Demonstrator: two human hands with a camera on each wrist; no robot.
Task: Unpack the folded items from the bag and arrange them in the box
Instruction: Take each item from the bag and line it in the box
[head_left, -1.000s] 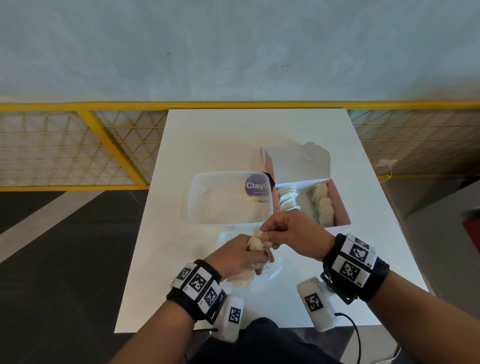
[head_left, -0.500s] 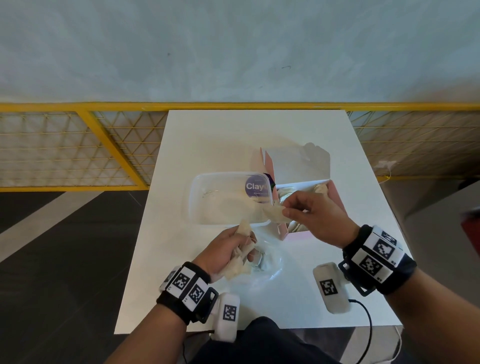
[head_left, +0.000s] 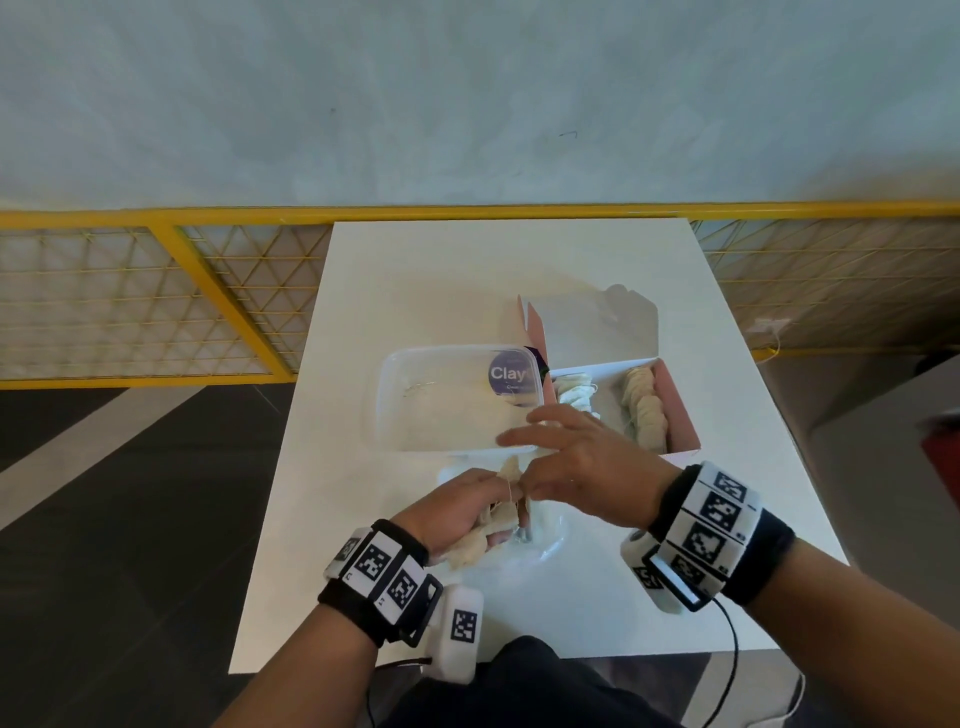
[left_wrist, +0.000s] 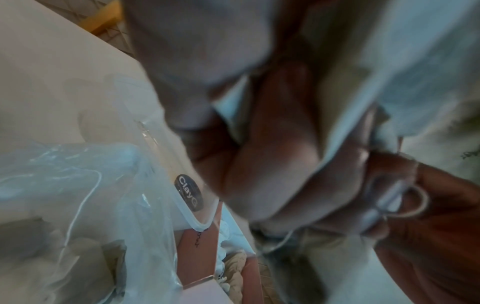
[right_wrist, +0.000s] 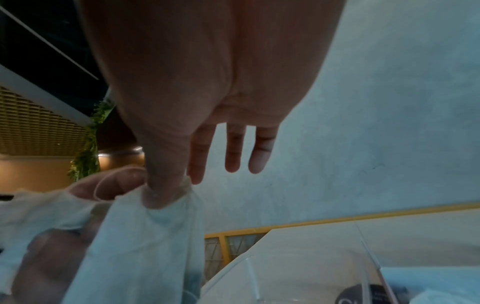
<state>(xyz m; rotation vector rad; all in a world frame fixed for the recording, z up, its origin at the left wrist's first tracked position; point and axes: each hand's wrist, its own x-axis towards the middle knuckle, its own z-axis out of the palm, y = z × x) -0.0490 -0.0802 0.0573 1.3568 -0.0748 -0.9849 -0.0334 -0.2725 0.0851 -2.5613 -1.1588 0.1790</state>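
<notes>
We work at a white table (head_left: 415, 291), and toward one o'clock from our hands sits the pink box (head_left: 680, 410) with its lid tipped back, two rows of folded items (head_left: 644, 410) already lined inside, likely to keep the middle free for more. At twelve o'clock lies a clear tub (head_left: 447, 410), and under our hands rests the crumpled clear bag (head_left: 540, 540). Our left hand (head_left: 457, 509) curls round a bundle of pale folded pieces (head_left: 498, 514), steadying it so one can come free. Our right hand (head_left: 576, 462) reaches in from three o'clock, thumb and forefinger pinching the top piece (right_wrist: 166, 207), its other fingers (right_wrist: 233, 152) held straight and spread.
</notes>
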